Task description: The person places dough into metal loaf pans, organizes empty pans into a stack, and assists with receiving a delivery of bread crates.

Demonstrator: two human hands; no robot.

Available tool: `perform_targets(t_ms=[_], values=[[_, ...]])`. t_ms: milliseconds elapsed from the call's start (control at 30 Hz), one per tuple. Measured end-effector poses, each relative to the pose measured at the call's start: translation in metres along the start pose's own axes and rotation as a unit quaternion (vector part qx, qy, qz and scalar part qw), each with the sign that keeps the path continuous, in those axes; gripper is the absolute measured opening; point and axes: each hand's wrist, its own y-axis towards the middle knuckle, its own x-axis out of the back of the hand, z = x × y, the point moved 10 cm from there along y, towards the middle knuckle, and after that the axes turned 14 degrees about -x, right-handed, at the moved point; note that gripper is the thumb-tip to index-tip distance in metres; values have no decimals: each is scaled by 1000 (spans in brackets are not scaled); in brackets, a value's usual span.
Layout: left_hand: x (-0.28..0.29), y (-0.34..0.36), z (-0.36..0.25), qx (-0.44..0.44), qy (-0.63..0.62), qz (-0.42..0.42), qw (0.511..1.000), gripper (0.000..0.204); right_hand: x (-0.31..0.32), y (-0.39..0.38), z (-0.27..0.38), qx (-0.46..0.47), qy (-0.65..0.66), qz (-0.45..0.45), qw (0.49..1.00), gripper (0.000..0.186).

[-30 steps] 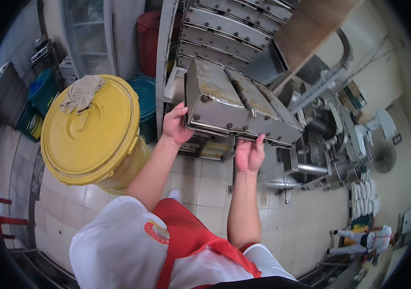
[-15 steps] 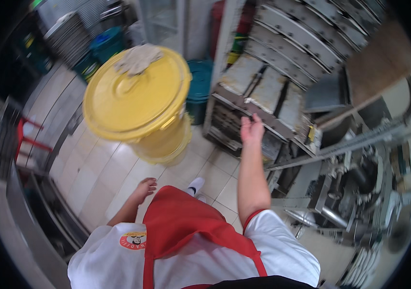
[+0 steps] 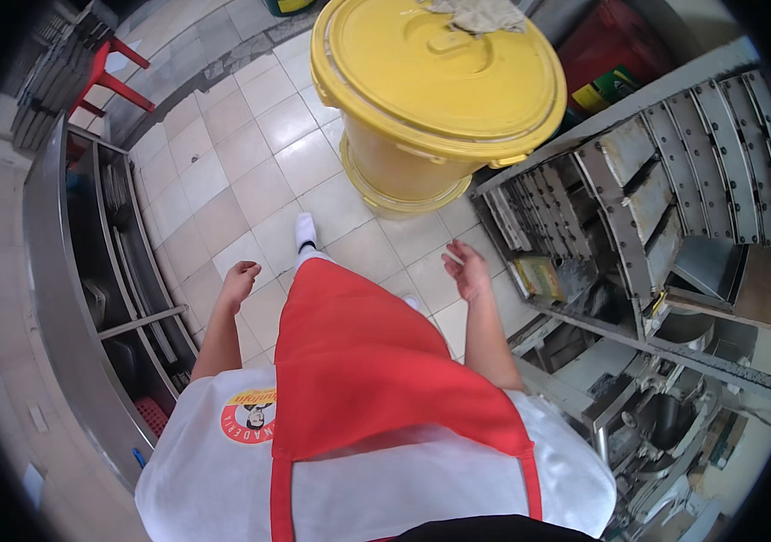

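A tiled floor (image 3: 263, 185) spreads beneath and beyond the fingers (image 3: 249, 267) of the left hand (image 3: 237, 285) and those of the right hand (image 3: 470, 271); a steel shelving unit (image 3: 49, 289) stands to the left of the left fingers, and a metal rack (image 3: 620, 116) stands to the right of the right ones; a yellow lidded drum (image 3: 412, 99) is ahead of the right fingers, near but apart from them; a red bib apron (image 3: 358, 361) hangs on the near side of both sets of fingers, mostly between them, over a white short-sleeved shirt (image 3: 205, 492).

On the rack, a strapped set of riveted loaf pans (image 3: 618, 226) lies to the right of the right fingers and well apart from them; more riveted pans (image 3: 701, 158) are stacked beyond it, farther from those fingers; a dark red bin (image 3: 616, 45) shows past the drum, far from the right fingers; a red seat (image 3: 107, 77), partly in view, stands well ahead of the left fingers and to their left.

Both hands are held over the floor, released and touching neither pans nor drum; the left fingers curl loosely inward, while the right fingers are bent and slightly spread; a greyish cloth (image 3: 485, 14) lies on the drum's lid, far ahead of the right fingers; a white-clad foot (image 3: 305, 233) shows ahead of the left fingers, to their right.
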Motion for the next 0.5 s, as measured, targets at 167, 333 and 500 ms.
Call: perform_targets(t_ms=[167, 333, 500], values=[[98, 112, 60, -18, -40, -56, 997, 41, -50, -2, 57, 86, -40, -66, 993, 44], [165, 266, 45, -10, -84, -55, 995, 39, -45, 21, 25, 39, -271, -205, 940, 44], [138, 368, -169, -178, -102, 93, 974, 40, -67, -64, -65, -159, -173, -298, 925, 49]])
